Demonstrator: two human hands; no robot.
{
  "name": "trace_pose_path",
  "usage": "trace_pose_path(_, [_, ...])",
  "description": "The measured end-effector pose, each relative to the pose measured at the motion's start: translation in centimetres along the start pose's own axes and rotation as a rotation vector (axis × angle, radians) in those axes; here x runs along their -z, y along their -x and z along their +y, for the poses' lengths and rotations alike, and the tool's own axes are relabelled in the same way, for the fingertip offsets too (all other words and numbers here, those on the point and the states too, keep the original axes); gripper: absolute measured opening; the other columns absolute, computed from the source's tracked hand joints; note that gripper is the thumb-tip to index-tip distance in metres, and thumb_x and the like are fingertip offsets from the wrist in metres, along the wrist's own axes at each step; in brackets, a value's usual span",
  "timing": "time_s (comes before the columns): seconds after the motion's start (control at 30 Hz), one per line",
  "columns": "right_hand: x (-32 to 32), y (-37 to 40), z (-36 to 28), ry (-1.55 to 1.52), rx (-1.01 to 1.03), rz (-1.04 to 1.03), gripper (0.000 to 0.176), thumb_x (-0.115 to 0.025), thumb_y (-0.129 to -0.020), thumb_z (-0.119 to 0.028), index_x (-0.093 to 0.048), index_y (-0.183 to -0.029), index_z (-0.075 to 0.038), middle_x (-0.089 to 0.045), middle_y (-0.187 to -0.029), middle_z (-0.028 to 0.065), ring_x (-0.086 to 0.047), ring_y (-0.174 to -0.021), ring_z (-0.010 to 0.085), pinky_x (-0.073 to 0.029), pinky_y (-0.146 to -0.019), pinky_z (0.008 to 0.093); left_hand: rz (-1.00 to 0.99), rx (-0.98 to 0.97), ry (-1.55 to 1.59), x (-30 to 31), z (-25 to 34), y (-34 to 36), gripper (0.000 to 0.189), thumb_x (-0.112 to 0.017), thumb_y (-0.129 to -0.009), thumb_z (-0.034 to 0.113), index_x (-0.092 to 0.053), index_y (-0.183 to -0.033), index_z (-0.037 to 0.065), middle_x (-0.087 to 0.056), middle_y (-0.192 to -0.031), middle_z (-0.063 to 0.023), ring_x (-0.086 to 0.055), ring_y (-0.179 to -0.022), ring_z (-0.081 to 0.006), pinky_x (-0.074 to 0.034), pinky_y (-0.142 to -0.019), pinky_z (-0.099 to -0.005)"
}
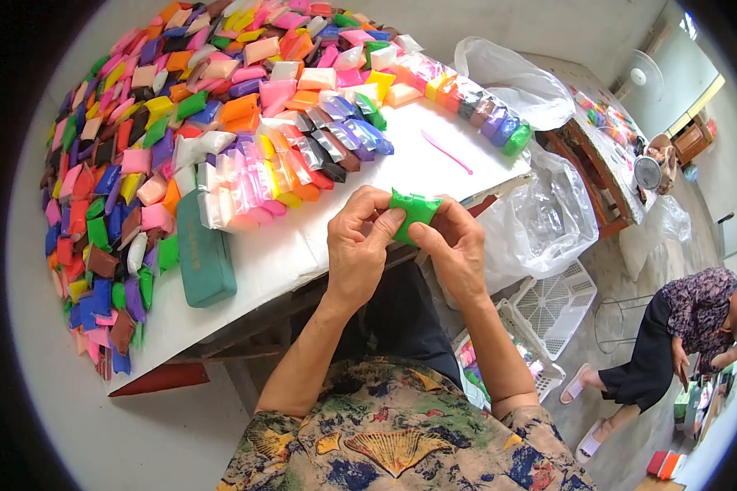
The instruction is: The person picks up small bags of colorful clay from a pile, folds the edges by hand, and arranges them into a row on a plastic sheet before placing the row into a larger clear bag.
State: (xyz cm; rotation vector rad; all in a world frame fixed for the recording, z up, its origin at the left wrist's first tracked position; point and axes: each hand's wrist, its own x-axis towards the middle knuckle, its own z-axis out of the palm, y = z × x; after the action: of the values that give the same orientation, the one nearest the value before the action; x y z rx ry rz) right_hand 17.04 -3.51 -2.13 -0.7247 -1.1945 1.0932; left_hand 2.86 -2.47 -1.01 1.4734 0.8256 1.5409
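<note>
A small bright green packet (416,211), wrapped in clear film, is held up just off the table's front edge. My left hand (359,241) pinches its left side between thumb and fingers. On the opposite side, my right hand (454,245) grips it the same way. Beyond my hands, a slim pink plastic tool (448,153) lies on the white table top (418,176). Rows of colored packets (282,176) in clear wrapping rest to the left of it. A long clear sleeve of colored packets (475,106) sits at the back right.
A large heap of colored packets (155,106) covers the table's left and back. A teal box (205,254) stands near the front edge. Clear plastic bags (540,213) hang at right, above a white basket (557,307). Another person (671,335) is at far right.
</note>
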Motion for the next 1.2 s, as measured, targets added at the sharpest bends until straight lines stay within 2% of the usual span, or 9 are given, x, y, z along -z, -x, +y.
trace_pose_path(0.33, [-0.9,-0.1,0.4,0.109,0.067,0.074,0.012,-0.069,-0.088,-0.009,-0.065,-0.095,0.0,-0.061,-0.091,0.0004,-0.056,-0.082,0.0078,-0.045,-0.075,0.0239,-0.062,0.119,0.131,0.4,0.7,0.3,0.014,-0.062,-0.096,0.007,-0.063,-0.104,-0.004,-0.058,-0.098,-0.0023,-0.057,-0.086,-0.0078,-0.048,-0.078,-0.0242])
trace_pose_path(0.5, [-1.3,0.0,0.9,0.171,0.117,0.091,0.014,-0.07,-0.088,-0.011,-0.065,-0.095,0.0,-0.062,-0.091,0.0021,-0.057,-0.079,0.0092,-0.045,-0.073,0.0241,-0.017,0.002,0.093,0.4,0.0,-0.1,0.01,-0.063,-0.093,0.005,-0.065,-0.099,-0.002,-0.058,-0.094,-0.0014,-0.055,-0.081,-0.0067,-0.047,-0.071,-0.0229])
trace_pose_path(0.63, [-1.3,0.3,0.7,0.173,0.056,0.075,0.016,-0.071,-0.088,-0.011,-0.065,-0.096,0.001,-0.062,-0.09,0.0025,-0.057,-0.079,0.0089,-0.046,-0.072,0.0246,0.024,-0.053,0.062,0.1,-0.3,-0.1,0.006,-0.063,-0.092,0.004,-0.065,-0.094,-0.001,-0.058,-0.09,-0.0009,-0.052,-0.078,-0.0059,-0.045,-0.068,-0.0227])
trace_pose_path(0.73, [-1.2,0.3,0.6,0.168,0.019,0.049,0.016,-0.07,-0.088,-0.012,-0.065,-0.097,0.001,-0.062,-0.09,0.0029,-0.057,-0.079,0.0086,-0.046,-0.071,0.0246,0.016,0.004,0.092,0.3,-0.2,0.1,0.004,-0.063,-0.092,0.003,-0.064,-0.094,-0.001,-0.057,-0.089,0.0,-0.052,-0.079,-0.0056,-0.045,-0.069,-0.0231])
trace_pose_path(0.93, [-1.3,0.1,0.8,0.226,0.096,0.057,0.017,-0.07,-0.089,-0.011,-0.065,-0.097,0.003,-0.062,-0.09,0.0037,-0.059,-0.079,0.0089,-0.047,-0.07,0.024,-0.016,-0.041,0.096,0.7,-0.3,0.0,0.011,-0.064,-0.092,0.001,-0.062,-0.103,0.0,-0.058,-0.095,0.0006,-0.055,-0.087,-0.0061,-0.048,-0.073,-0.0227])
trace_pose_path(1.03, [-1.4,0.2,0.8,0.21,0.097,0.068,0.016,-0.07,-0.089,-0.011,-0.066,-0.097,0.002,-0.063,-0.091,0.0045,-0.06,-0.079,0.0099,-0.047,-0.069,0.0248,-0.051,0.103,0.199,0.8,0.4,0.2,0.015,-0.064,-0.092,0.001,-0.061,-0.107,-0.002,-0.058,-0.098,-0.0002,-0.057,-0.091,-0.0067,-0.049,-0.077,-0.0233])
trace_pose_path(1.2, [-1.3,0.0,0.7,0.309,0.145,0.055,0.017,-0.071,-0.087,-0.01,-0.067,-0.098,0.002,-0.064,-0.093,0.0063,-0.061,-0.077,0.0121,-0.048,-0.068,0.0257,-0.044,0.074,0.205,1.1,0.2,0.1,0.013,-0.063,-0.092,0.0,-0.062,-0.105,-0.003,-0.058,-0.097,-0.0007,-0.058,-0.088,-0.0074,-0.049,-0.079,-0.0229])
